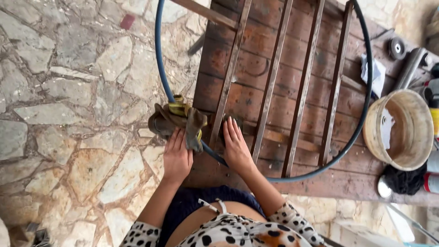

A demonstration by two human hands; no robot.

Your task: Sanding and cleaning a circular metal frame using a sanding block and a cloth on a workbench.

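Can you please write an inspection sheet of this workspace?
Surface: worn wooden bench, stained.
Job's things: blue hoop lies across a rusty metal frame; brown rag wrapped on hoop.
Clutter: round tub, white cloth, black cloth, spray cans, disc.
Grips: left hand presses the rag; right hand lies flat on the bench by the hoop.
Cables: nothing seen.
Surroundings: stone paving.
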